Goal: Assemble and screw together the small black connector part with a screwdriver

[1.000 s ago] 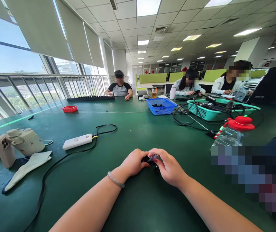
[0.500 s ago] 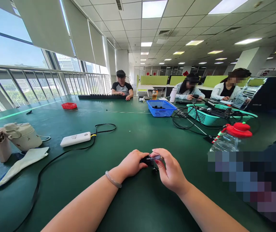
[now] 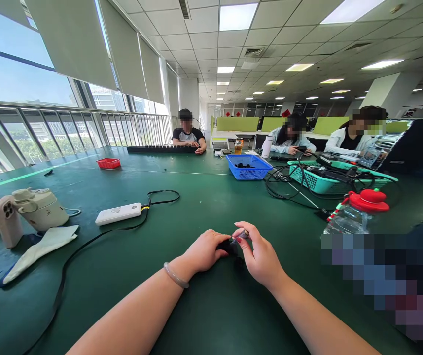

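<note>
Just ahead of me on the green table, my left hand (image 3: 207, 252) is closed around a small black part (image 3: 229, 245) and keeps it low over the tabletop. Most of that part is covered by fingers, so its kind is unclear. My right hand (image 3: 260, 256) pinches a small screwdriver (image 3: 244, 234) with a see-through handle between thumb and fingers. Its tip points left, toward the black part; whether it touches cannot be made out. A dark bit, blurred, lies under the right fingers.
To the left are a white power strip (image 3: 118, 214) with its black cable, a glove (image 3: 41, 251), a phone (image 3: 8, 222) and a cream bottle (image 3: 40, 209). Ahead stand a blue basket (image 3: 248, 173), a teal basket (image 3: 311, 183) with cables, and a red-lidded bottle (image 3: 348, 219). Several people sit around the table.
My right hand has shifted slightly, and the screwdriver handle is now tilted up more. My left hand keeps its hold on the black part. The view has moved a little.
</note>
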Tool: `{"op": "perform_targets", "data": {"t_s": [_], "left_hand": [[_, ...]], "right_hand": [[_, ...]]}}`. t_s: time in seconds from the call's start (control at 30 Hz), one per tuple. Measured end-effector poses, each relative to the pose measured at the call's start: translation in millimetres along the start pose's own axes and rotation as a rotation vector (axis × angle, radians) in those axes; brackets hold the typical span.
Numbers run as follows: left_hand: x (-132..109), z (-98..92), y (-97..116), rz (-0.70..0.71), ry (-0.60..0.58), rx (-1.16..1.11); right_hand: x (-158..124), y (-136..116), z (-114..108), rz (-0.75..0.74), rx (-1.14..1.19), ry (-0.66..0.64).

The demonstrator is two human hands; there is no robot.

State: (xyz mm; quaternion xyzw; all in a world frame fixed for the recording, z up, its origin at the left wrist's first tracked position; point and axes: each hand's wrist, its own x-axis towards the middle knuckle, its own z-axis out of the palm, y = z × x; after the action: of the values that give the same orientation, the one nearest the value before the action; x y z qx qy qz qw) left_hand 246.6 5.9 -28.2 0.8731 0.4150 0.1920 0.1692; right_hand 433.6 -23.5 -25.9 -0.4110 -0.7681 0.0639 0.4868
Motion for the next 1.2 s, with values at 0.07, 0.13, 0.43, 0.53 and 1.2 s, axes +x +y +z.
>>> {"op": "perform_targets", "data": {"t_s": [0.07,0.13,0.43,0.53,1.2], "left_hand": [[-0.3,0.2,-0.3,0.024,0.029,-0.017],[-1.0,-0.2,-0.1,0.041,0.050,-0.034],[-2.5,-0.2,2.3,-0.047,0.209,0.015],[-0.5,2.6,-1.4,-0.204,0.244,0.123],[-2.1,3.2,3.7,-0.248,0.101,0.144]], "right_hand": [[0.8,-0.1,-0.5,0.032,0.005,-0.016],[1.1,-0.1,-1.3,0.043,0.008,-0.024],[-6.7,-7.3,-9.7,-0.262,0.028,0.301],[-6.4,-7.3,-13.5,-0.246,0.035,0.361],[2.2,16.6,-12.0,0.402,0.245,0.228]]}}
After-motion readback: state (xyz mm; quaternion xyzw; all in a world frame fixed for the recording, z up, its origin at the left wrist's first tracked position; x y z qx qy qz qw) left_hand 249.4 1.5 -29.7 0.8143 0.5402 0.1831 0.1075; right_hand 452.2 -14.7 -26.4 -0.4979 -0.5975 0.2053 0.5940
